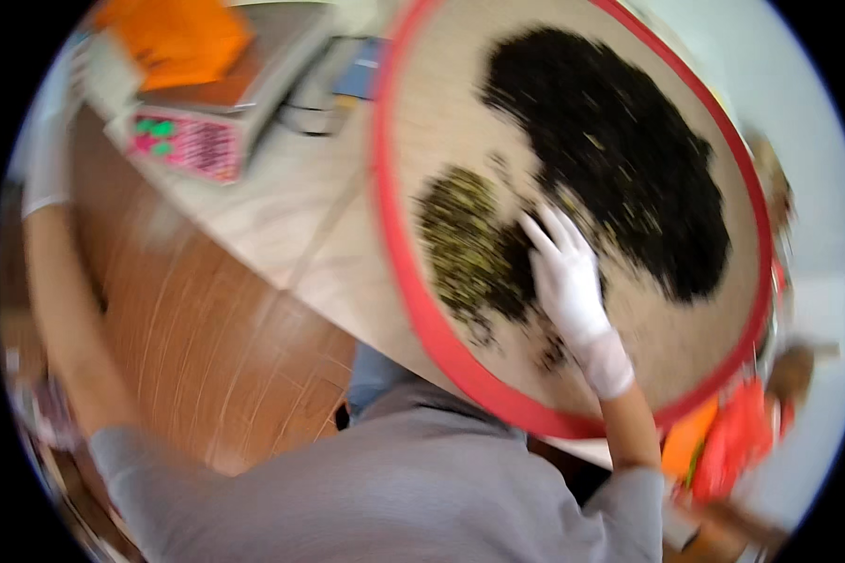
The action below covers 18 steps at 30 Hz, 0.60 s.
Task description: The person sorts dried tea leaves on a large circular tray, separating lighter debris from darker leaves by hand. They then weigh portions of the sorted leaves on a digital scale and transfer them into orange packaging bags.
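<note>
A large round tray with a red rim (pixel 432 319) lies on the table. Spread over its far right part is a big pile of dark, dried leaf-like bits (pixel 620 169). A smaller pile of yellow-green bits (pixel 455 239) lies to the left, with dark bits along its right side. My right hand (pixel 568 272), in a white glove, reaches into the tray between the piles. Its fingers are stretched out and touch the dark bits, holding nothing I can see. My left hand (pixel 52 141), also white-gloved, is stretched out at the far left edge, away from the tray. Its fingers are blurred.
On the pale table (pixel 282 225), left of the tray, are an orange bag (pixel 178 42), a pink printed card (pixel 188 144) and a dark cord (pixel 305 117). Red and orange bags (pixel 734 441) sit at lower right. Wooden floor (pixel 207 328) shows below the table edge.
</note>
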Each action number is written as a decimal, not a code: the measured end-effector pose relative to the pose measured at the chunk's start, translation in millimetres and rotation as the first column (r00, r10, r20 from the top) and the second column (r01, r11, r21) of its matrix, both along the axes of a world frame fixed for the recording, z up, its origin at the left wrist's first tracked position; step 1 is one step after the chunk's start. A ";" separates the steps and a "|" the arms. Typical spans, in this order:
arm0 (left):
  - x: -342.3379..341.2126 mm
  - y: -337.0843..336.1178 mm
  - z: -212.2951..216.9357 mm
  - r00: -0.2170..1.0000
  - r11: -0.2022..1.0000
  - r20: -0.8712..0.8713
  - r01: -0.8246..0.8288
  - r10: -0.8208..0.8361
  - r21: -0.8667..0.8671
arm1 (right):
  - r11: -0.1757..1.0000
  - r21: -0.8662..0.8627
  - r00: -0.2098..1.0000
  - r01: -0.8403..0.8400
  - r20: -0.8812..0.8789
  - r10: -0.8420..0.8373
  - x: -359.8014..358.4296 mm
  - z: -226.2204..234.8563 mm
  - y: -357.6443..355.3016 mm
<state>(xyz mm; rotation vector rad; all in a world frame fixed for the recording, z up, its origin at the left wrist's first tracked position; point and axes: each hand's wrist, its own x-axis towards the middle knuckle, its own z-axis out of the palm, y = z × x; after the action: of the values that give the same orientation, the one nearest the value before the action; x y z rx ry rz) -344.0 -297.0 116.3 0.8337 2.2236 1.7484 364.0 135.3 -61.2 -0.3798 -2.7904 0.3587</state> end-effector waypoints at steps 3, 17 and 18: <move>180.5 96.3 -33.8 0.885 0.892 -0.134 -0.427 0.446 0.149 | 0.997 0.053 0.998 0.063 0.028 -0.065 7.8 2.0 0.6; 481.3 111.1 -273.2 0.716 0.662 0.121 -0.687 0.688 0.299 | 0.995 0.084 0.999 0.046 0.012 -0.047 18.2 -28.1 -0.5; 486.7 119.4 -280.0 0.712 0.679 0.047 -0.685 0.700 0.265 | 0.995 0.085 0.999 0.044 -0.002 -0.044 19.3 -28.5 0.6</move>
<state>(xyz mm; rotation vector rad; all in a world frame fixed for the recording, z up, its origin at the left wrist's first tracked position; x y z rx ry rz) 142.7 -177.6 -163.7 0.0140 2.5870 2.4053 383.3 135.9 -89.7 -0.4204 -2.7815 0.2293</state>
